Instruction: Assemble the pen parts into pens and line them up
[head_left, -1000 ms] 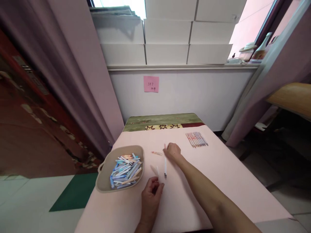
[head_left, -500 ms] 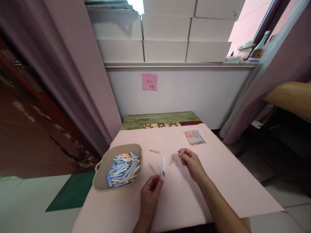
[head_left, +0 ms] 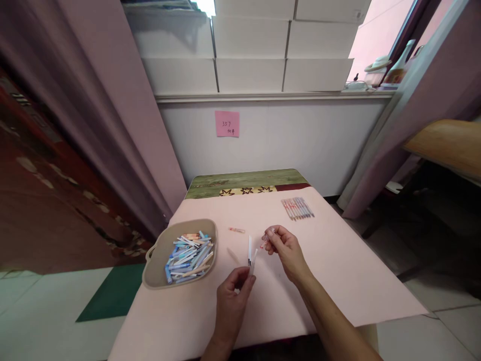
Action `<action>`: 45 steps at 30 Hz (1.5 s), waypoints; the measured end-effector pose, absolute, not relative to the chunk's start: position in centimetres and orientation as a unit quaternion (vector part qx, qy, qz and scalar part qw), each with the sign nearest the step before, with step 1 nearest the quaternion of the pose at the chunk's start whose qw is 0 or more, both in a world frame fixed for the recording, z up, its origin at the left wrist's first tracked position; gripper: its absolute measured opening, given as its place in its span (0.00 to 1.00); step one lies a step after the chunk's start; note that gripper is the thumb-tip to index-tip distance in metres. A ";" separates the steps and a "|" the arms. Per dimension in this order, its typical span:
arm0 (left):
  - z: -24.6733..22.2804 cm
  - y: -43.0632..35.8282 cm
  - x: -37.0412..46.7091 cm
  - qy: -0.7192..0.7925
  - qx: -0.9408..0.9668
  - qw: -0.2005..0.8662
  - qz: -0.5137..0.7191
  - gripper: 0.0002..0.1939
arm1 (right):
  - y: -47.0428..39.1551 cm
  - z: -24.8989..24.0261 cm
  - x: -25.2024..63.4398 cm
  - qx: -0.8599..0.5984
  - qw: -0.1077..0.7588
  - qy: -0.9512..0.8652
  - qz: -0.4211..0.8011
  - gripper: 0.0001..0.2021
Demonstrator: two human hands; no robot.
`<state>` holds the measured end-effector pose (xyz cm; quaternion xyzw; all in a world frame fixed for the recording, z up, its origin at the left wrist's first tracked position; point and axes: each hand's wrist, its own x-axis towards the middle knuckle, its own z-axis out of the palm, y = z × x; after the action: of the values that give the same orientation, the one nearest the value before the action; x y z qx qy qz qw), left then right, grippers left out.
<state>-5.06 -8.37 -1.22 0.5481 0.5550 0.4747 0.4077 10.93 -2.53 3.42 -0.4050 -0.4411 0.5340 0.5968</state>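
My left hand pinches a slim, pale pen piece that tilts up to the right. Across from it, my right hand holds a small clear piece with red marks between its fingertips. White refills with dark tips lie on the pink cloth just beyond my left hand. A short clear piece with an orange-red pattern rests farther back, and a pale slender part lies to the left of the refills.
A beige basket full of pen parts stands at the left. Several pens lie side by side at the back right of the pink-covered table. A pink note is on the wall.
My right hand has moved slightly left, with its piece closer to the left hand's piece, which now leans more to the right. The whole view has shifted slightly.
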 end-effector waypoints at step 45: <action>3.8 -9.1 -3.6 0.325 0.265 0.777 0.469 0.12 | -3.9 3.9 11.3 -0.293 0.446 -0.399 0.746 0.16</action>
<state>-3.59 -9.06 3.83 0.2655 0.3252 0.4694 0.7768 11.25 -3.89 3.94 -0.2931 -0.3988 0.7460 0.4455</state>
